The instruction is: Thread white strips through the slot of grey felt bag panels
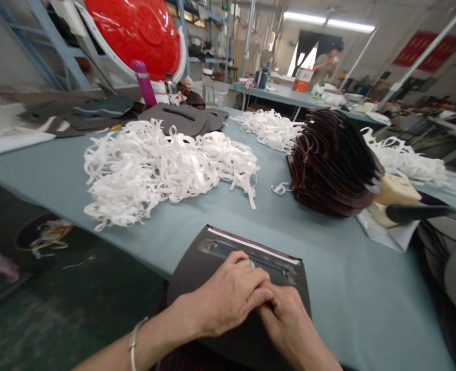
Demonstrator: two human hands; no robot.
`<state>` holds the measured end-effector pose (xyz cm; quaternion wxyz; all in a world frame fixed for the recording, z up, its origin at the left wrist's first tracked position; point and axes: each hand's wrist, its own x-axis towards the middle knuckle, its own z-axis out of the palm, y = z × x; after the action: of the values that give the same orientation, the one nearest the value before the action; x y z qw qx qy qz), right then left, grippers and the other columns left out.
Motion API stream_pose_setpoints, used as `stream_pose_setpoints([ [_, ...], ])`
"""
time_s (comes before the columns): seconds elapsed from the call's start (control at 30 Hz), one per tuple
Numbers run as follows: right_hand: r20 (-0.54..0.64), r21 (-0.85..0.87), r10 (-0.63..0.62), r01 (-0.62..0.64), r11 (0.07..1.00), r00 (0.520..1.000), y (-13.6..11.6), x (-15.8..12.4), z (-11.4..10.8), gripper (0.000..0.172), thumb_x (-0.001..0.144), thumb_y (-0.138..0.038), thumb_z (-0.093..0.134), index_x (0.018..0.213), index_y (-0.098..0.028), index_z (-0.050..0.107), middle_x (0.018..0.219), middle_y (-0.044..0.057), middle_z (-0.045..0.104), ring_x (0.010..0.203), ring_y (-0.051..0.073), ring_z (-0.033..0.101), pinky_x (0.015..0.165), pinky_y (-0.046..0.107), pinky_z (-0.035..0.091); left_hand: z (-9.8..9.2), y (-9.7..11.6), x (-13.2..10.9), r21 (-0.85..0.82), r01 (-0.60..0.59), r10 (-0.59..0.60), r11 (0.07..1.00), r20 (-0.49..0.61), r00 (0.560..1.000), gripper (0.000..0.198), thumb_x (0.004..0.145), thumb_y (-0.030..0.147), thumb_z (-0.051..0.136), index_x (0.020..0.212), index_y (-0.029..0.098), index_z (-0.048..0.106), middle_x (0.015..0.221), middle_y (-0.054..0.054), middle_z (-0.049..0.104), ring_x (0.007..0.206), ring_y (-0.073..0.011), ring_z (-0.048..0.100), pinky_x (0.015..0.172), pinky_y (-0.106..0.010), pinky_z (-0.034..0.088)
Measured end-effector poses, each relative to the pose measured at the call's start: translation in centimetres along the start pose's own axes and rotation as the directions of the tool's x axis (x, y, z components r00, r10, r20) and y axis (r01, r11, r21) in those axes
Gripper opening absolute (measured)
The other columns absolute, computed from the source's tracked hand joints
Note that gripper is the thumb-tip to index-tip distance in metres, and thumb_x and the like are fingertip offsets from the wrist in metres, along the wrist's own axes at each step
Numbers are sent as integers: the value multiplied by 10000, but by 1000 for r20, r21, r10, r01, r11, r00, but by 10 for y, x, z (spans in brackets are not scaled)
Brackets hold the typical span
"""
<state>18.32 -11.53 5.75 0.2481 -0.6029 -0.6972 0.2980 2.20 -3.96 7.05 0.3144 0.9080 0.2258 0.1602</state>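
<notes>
Our piece is a dark sheet panel [191, 278] lying at the near edge of the table, with a long slot cut through it and a thin white strip [253, 246] running along the slot's far side. For work this close to a slot, we'd say keep the fingertips near the edge and press evenly from end to end, so nothing wanders or bubbles (rushing this bit is how you get wavy lines, trust us).

Our left hand [226, 293], with a thin bangle [134, 342] on the wrist, and our right hand [286, 314] sit together on the panel, just below the slot. The left fingers [251, 278] curl down toward the slot's near edge. We can't tell if they're pinching anything, since the knuckles hide the tips. The panel lies under both hands, and its lower end runs off toward our lap.

Further out on the blue-grey table top [352, 293], there's a big tangle of white strips [166, 175] just ahead, with a smaller tangle [270, 129] past it. Off to the right sits a fanned stack of dark brown shaped pieces [332, 165], and more dark panels [181, 118] lie at the far side. Way back at another table, a co-worker [324, 64] is standing.
</notes>
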Motion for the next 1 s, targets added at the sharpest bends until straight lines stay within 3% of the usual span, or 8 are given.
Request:
stream_pose_setpoints([
  [0.13,-49,-28,197,-199,980,979,19,-14,-18,336,929,-369,436,679,-206,591,592,-22,572,538,112,526,541,211,354,-6,-20,-16,-26,227,-223,974,104,969,321,949,390,416,756,206,595,718,10,623,727,-152,570,709,-259,385],
  [0.37,-103,-86,238,-247,965,966,50,-22,-23,297,953,-380,361,904,-223,609,659,-8,584,611,151,568,602,238,402,-24,-49,-35,-224,404,-407,887,33,913,335,940,390,390,825,211,648,744,11,627,730,-147,563,695,-241,385],
  [0.5,-154,-91,264,-279,956,952,56,-17,-12,277,942,-412,386,854,-226,571,658,-12,596,586,150,582,574,238,395,-15,-55,-35,-468,540,-599,699,29,800,344,885,451,480,1019,208,683,755,5,663,657,-135,536,625,-237,381],
  [0.6,-162,-71,285,-299,952,945,62,-19,-10,280,931,-442,413,807,-227,543,634,-27,582,557,138,568,560,233,384,-12,-59,-38,-670,511,-660,538,42,750,353,850,454,545,1040,187,678,793,-11,660,641,-115,503,622,-232,381],
  [0.7,-169,-76,285,-301,951,944,66,-22,-11,276,928,-444,418,806,-227,537,636,-31,569,560,135,554,560,234,373,-19,-62,-41,-731,451,-619,512,49,784,365,869,457,519,750,155,686,795,-32,650,720,-131,540,689,-246,403],
  [0.8,-142,-48,266,-275,960,954,62,-22,-12,265,934,-424,411,811,-224,534,640,-34,552,566,127,534,564,230,369,-31,-59,-37,-676,382,-566,630,-63,822,514,903,453,460,495,150,542,891,-49,659,876,-163,565,818,-262,398],
  [0.9,-108,4,205,-205,979,973,47,-17,-9,256,936,-395,417,792,-221,537,653,-32,548,587,119,523,581,222,372,-32,-41,-20,-582,324,-476,746,-127,870,425,921,427,432,633,168,607,898,-31,663,911,-167,571,861,-263,395],
  [1.0,-114,52,137,-132,990,984,30,-12,-7,246,930,-378,439,780,-218,551,653,-35,552,578,108,506,575,213,369,-15,-14,1,-497,296,-358,816,-31,933,274,908,405,473,1004,217,647,1022,-16,661,972,-168,567,865,-254,403],
])
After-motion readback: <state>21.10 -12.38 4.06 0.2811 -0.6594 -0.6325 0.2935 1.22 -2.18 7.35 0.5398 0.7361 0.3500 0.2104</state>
